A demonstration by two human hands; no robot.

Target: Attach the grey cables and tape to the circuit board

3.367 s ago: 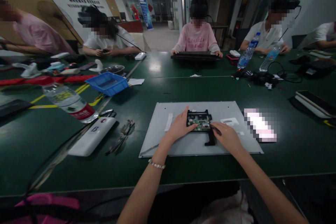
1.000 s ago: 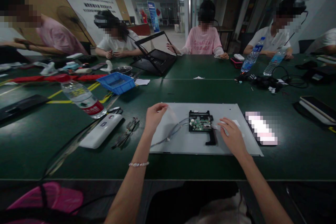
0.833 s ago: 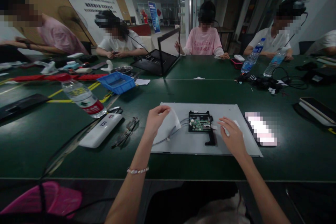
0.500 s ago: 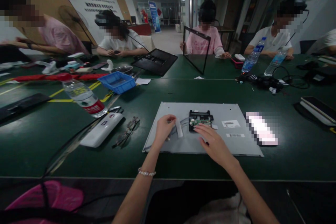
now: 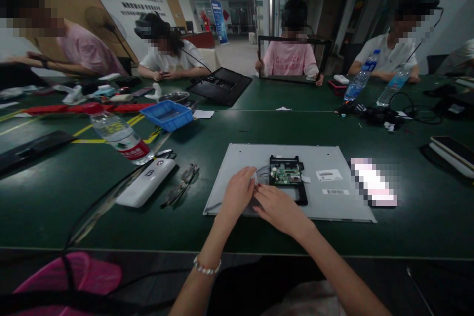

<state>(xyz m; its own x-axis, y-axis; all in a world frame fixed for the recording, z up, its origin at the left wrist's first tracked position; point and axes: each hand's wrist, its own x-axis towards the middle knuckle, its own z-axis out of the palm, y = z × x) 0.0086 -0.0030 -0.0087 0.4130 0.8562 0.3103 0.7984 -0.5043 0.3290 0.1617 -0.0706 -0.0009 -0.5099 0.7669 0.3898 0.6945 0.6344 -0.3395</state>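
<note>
A flat grey metal panel point(image 5: 237, 158) lies on the green table, with two white labels at its right. On it rests a black frame with a green circuit board point(image 5: 286, 174), and grey wires point(image 5: 262, 173) run left from the board. My left hand point(image 5: 240, 190), with a beaded bracelet at the wrist, is closed at the wires' left end, over a small whitish strip. Against it, my right hand point(image 5: 279, 207) has its fingertips pressed together near the same strip. What lies between the fingertips is mostly hidden.
A lit phone point(image 5: 374, 182) lies right of the panel. To the left are thin cables point(image 5: 181, 185), a white power bank point(image 5: 146, 182), a water bottle point(image 5: 120, 138) and a blue tray point(image 5: 168, 116). Across the table, a person holds a black frame point(image 5: 259, 57); several other people sit nearby.
My right hand has moved left off the circuit board to meet my left hand, uncovering the board and the black frame's lower part. The person opposite has turned the large frame to face forward.
</note>
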